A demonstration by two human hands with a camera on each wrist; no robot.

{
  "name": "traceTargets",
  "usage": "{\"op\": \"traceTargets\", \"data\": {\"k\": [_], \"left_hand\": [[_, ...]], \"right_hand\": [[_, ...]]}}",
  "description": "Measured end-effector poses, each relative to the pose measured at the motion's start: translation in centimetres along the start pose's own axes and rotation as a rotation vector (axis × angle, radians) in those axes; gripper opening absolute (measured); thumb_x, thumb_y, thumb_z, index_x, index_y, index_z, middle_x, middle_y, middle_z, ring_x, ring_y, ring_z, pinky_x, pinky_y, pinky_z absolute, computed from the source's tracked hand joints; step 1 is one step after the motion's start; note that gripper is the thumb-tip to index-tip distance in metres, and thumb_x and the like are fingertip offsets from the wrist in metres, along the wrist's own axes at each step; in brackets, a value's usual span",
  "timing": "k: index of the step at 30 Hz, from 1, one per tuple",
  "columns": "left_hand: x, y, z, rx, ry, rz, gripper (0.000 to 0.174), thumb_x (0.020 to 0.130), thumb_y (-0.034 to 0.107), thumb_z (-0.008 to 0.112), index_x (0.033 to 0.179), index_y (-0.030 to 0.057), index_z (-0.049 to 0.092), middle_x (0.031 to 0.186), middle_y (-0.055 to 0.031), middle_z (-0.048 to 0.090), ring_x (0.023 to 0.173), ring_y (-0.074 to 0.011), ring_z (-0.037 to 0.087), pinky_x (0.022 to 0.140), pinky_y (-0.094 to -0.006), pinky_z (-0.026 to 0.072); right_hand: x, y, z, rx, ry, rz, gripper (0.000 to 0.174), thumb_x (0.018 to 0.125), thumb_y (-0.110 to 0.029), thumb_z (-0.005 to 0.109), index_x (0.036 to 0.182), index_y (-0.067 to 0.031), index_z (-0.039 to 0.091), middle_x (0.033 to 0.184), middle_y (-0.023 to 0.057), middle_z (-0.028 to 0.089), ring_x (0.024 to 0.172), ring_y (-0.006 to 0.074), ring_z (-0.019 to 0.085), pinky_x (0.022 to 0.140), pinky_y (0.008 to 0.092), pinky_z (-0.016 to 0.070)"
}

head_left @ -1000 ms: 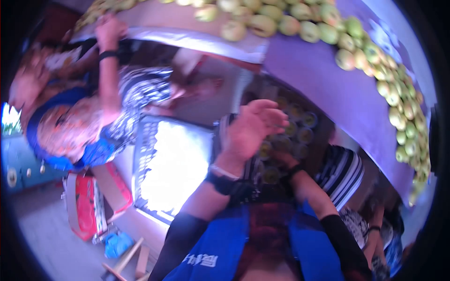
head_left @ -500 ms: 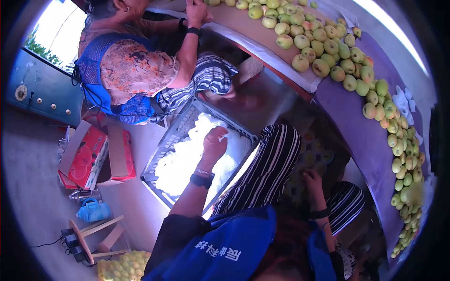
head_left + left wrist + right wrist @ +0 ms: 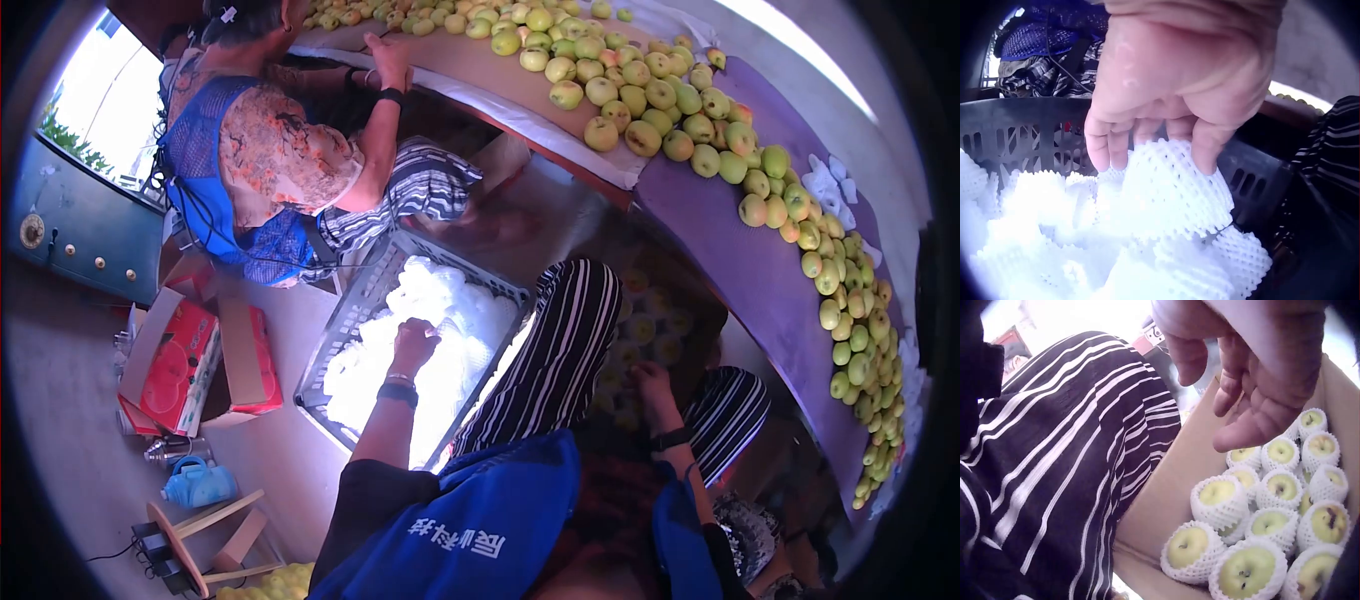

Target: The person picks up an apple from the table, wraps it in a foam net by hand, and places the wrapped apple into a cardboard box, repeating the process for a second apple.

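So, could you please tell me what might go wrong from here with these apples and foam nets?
The left hand pinches a foam net that lies against others in the crate, so a second could come along. In the box, one apple sits partly on another; it might roll if the right hand bumps it. The loose apples heaped on the table could roll off if knocked.
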State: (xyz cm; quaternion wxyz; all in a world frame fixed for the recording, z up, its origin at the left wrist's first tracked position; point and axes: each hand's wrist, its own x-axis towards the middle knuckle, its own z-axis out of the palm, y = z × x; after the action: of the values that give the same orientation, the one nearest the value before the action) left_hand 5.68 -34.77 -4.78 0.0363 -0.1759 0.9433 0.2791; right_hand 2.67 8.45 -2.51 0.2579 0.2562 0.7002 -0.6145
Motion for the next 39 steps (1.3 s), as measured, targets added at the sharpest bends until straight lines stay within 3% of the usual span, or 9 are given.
{"op": "traceTargets", "data": {"k": [6, 9, 12, 16, 25, 29, 34, 37, 39], "left_hand": [[-0.2, 10.6, -6.3, -0.752, -0.234, 0.143, 0.007, 0.076, 0.007, 0.057, 0.079, 0.0016, 0.057, 0.071, -0.0001, 0.054, 0.069, -0.0071, 0.048, 0.064, -0.0211, 0.0396], [-1.6, 19.9, -8.0, -0.973, -0.433, 0.233, 0.009, 0.079, 0.004, 0.052, 0.086, 0.0007, 0.056, 0.076, 0.0000, 0.058, 0.072, -0.0057, 0.051, 0.066, -0.0200, 0.0408], [-2.7, 27.0, -5.7, -1.138, -0.643, 0.332, 0.010, 0.080, 0.005, 0.051, 0.088, 0.0006, 0.056, 0.080, -0.0023, 0.059, 0.072, -0.0076, 0.054, 0.067, -0.0212, 0.0425], [-3.5, 32.3, 2.3, -1.302, -0.782, 0.102, 0.009, 0.082, 0.007, 0.049, 0.086, 0.0005, 0.055, 0.078, -0.0022, 0.058, 0.069, -0.0077, 0.054, 0.065, -0.0217, 0.0429], [-3.9, 30.5, 13.6, -1.260, -0.917, -0.103, 0.016, 0.085, 0.011, 0.043, 0.097, 0.0014, 0.050, 0.088, -0.0041, 0.055, 0.079, -0.0108, 0.054, 0.069, -0.0251, 0.0453], [-3.3, 29.9, 15.1, -1.104, -1.029, -0.047, 0.023, 0.085, 0.013, 0.043, 0.104, 0.0014, 0.048, 0.092, -0.0042, 0.055, 0.080, -0.0105, 0.054, 0.070, -0.0257, 0.0452], [-3.5, 30.1, 15.9, -0.850, -1.067, 0.094, 0.028, 0.082, 0.015, 0.048, 0.107, 0.0024, 0.048, 0.095, -0.0031, 0.054, 0.082, -0.0091, 0.052, 0.072, -0.0244, 0.0431], [-3.6, 29.7, 16.1, -0.770, -1.025, 0.202, 0.032, 0.079, 0.013, 0.052, 0.108, 0.0021, 0.047, 0.095, -0.0023, 0.054, 0.085, -0.0091, 0.050, 0.074, -0.0231, 0.0409], [-3.6, 29.6, 16.1, -0.873, -1.050, 0.171, 0.034, 0.075, 0.008, 0.052, 0.108, 0.0014, 0.047, 0.096, -0.0027, 0.054, 0.087, -0.0104, 0.050, 0.077, -0.0234, 0.0398]], "right_hand": [[-0.9, -1.2, -0.4, -0.070, 0.036, -0.234, 0.023, 0.079, -0.015, 0.051, 0.098, -0.0018, 0.054, 0.084, 0.0067, 0.057, 0.073, 0.0170, 0.058, 0.060, 0.0285, 0.0454], [-2.5, -2.9, -0.7, 0.359, -0.063, -0.298, 0.024, 0.079, -0.017, 0.053, 0.098, -0.0029, 0.055, 0.081, 0.0052, 0.057, 0.071, 0.0160, 0.057, 0.062, 0.0273, 0.0451], [-2.7, -3.2, -2.3, 0.547, -0.145, -0.323, 0.019, 0.079, -0.013, 0.053, 0.095, -0.0031, 0.056, 0.082, 0.0060, 0.059, 0.073, 0.0148, 0.057, 0.065, 0.0266, 0.0460], [-2.1, -2.3, -3.9, 0.925, -0.205, -0.486, 0.015, 0.080, -0.014, 0.053, 0.092, -0.0054, 0.056, 0.082, 0.0044, 0.058, 0.070, 0.0134, 0.056, 0.063, 0.0251, 0.0450], [-2.9, -1.8, -3.4, 0.563, 0.016, -0.443, 0.019, 0.076, -0.011, 0.055, 0.093, -0.0039, 0.055, 0.082, 0.0018, 0.057, 0.067, 0.0069, 0.052, 0.060, 0.0213, 0.0433], [-0.8, -0.3, -3.0, 0.536, 0.078, -0.406, 0.020, 0.074, -0.009, 0.054, 0.093, -0.0021, 0.054, 0.081, 0.0025, 0.058, 0.068, 0.0085, 0.053, 0.060, 0.0224, 0.0438], [0.9, 1.2, -3.0, 0.100, 0.334, -0.556, 0.028, 0.071, -0.006, 0.053, 0.098, 0.0005, 0.053, 0.082, 0.0030, 0.057, 0.070, 0.0117, 0.054, 0.060, 0.0240, 0.0452], [0.3, 0.5, -2.8, -0.120, 0.352, -0.436, 0.031, 0.070, -0.004, 0.051, 0.101, 0.0008, 0.053, 0.086, 0.0051, 0.058, 0.072, 0.0133, 0.055, 0.063, 0.0252, 0.0460], [0.3, 0.0, -2.8, 0.108, 0.266, -0.353, 0.030, 0.070, -0.006, 0.052, 0.099, 0.0020, 0.053, 0.085, 0.0080, 0.058, 0.073, 0.0140, 0.055, 0.063, 0.0262, 0.0453]]}}
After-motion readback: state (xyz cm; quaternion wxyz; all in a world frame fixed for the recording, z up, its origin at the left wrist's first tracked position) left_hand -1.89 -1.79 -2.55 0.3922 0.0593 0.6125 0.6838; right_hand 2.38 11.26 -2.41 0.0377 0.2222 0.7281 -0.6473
